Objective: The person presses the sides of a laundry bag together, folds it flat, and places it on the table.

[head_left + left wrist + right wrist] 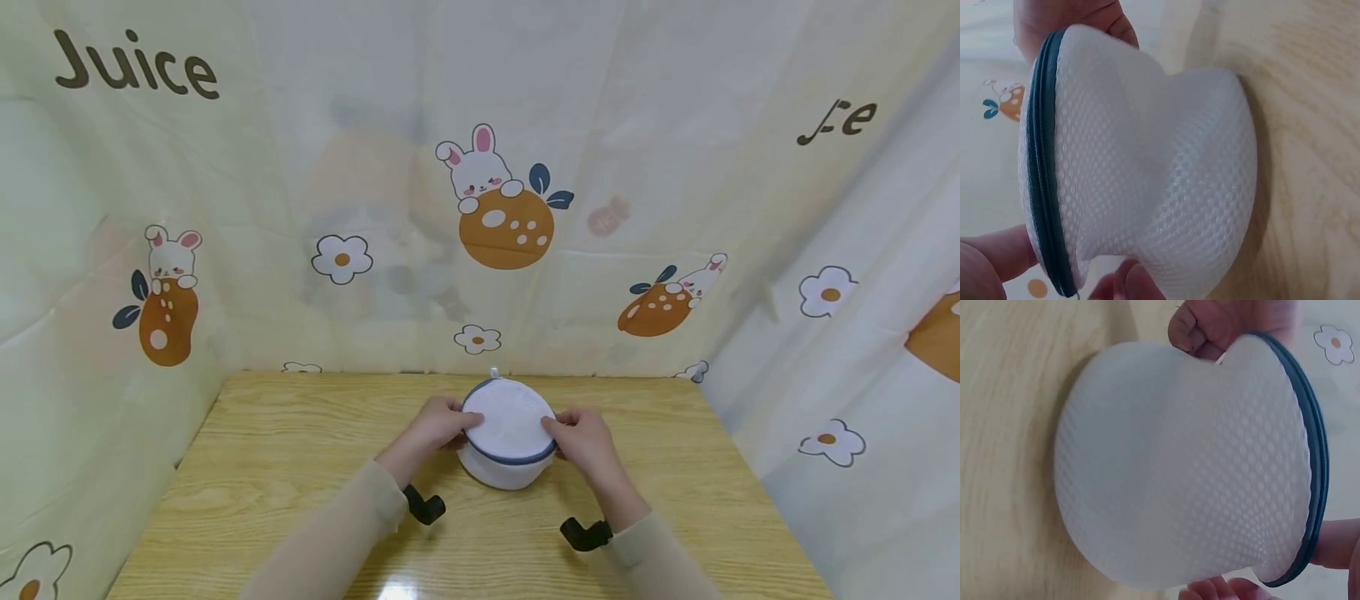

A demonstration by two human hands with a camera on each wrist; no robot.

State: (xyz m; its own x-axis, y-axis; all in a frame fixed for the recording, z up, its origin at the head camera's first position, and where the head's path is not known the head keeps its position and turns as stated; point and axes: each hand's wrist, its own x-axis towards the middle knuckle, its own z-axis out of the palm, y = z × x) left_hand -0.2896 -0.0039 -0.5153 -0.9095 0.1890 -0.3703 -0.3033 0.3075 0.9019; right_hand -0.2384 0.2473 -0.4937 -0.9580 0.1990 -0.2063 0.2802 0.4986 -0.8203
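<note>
A white mesh laundry bag (507,421), round like a drum, stands on the wooden table with a dark blue zipper (1044,162) running round its top edge. At its left rim my left hand (441,423) pinches the edge, thumb on the lid and fingers underneath. My right hand (587,440) grips the opposite rim the same way. The mesh side (1166,469) is creased inward below the rim in both wrist views. A small pale tab (494,372) sticks up at the back of the rim. The bag's inside is hidden, and the zipper looks closed where it shows.
The wood-grain table (300,442) extends around the bag on all sides. A cream curtain (390,167) printed with rabbits, fruit and flowers hangs behind and at both sides. Black wrist mounts (587,533) project from below both sleeves.
</note>
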